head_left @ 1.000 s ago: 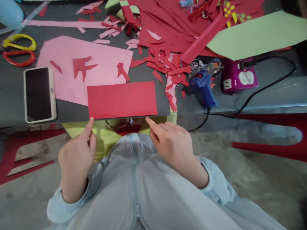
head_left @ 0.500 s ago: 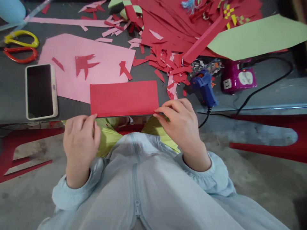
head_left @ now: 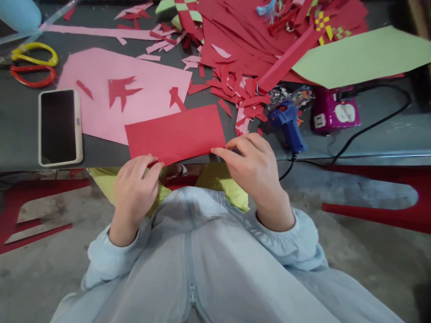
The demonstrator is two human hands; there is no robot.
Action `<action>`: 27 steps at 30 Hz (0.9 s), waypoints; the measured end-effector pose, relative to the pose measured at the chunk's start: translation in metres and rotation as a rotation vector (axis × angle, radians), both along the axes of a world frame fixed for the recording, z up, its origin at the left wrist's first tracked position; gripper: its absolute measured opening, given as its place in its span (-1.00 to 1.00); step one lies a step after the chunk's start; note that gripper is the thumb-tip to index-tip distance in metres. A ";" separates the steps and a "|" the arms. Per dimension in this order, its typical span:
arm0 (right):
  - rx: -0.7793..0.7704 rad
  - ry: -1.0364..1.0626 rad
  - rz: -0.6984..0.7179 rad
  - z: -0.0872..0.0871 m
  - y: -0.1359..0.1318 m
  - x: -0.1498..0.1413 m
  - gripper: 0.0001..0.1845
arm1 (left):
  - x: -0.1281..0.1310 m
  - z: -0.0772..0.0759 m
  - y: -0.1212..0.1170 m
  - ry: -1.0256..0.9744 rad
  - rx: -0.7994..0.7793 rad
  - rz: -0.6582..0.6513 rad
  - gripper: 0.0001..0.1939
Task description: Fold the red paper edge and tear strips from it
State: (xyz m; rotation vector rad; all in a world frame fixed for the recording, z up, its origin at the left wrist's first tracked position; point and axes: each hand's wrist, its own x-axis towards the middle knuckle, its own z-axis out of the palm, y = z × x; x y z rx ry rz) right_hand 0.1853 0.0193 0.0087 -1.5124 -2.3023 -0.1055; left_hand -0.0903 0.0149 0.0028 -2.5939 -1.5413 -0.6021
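Note:
A red sheet of paper, oblong, lies at the table's near edge, tilted with its right end farther from me. My left hand pinches its near edge left of the middle, thumb and fingers closed on the paper. At the near right corner, my right hand grips the same sheet between thumb and forefinger. Beneath the sheet's left part is a large pink sheet, with a red fish-like cutout and small red scraps on it.
A phone and scissors lie on the left. To the right are a blue glue gun, a purple box with a black cable, and a green sheet. Red scraps are heaped beyond my right hand.
My left hand has moved right along the near edge, from the corner towards the middle. The red sheet has turned, its right end shifting away from me. My right hand has risen slightly.

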 end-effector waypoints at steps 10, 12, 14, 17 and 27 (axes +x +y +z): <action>0.039 -0.097 0.055 -0.007 -0.018 0.009 -0.57 | 0.003 -0.008 -0.014 -0.005 0.095 0.008 -0.70; 0.021 -0.106 0.039 -0.007 -0.024 0.008 -0.55 | 0.004 -0.009 -0.020 0.009 0.075 0.010 -0.65; 0.004 -0.123 0.015 -0.008 -0.029 0.006 -0.53 | 0.006 -0.008 -0.029 0.051 0.054 0.058 -0.57; 0.002 -0.122 -0.017 -0.008 -0.034 0.002 -0.50 | 0.015 -0.007 -0.042 0.124 0.028 0.193 -0.50; -0.040 -0.019 -0.060 -0.007 -0.036 -0.003 -0.48 | 0.029 -0.011 -0.059 0.072 -0.025 0.291 -0.43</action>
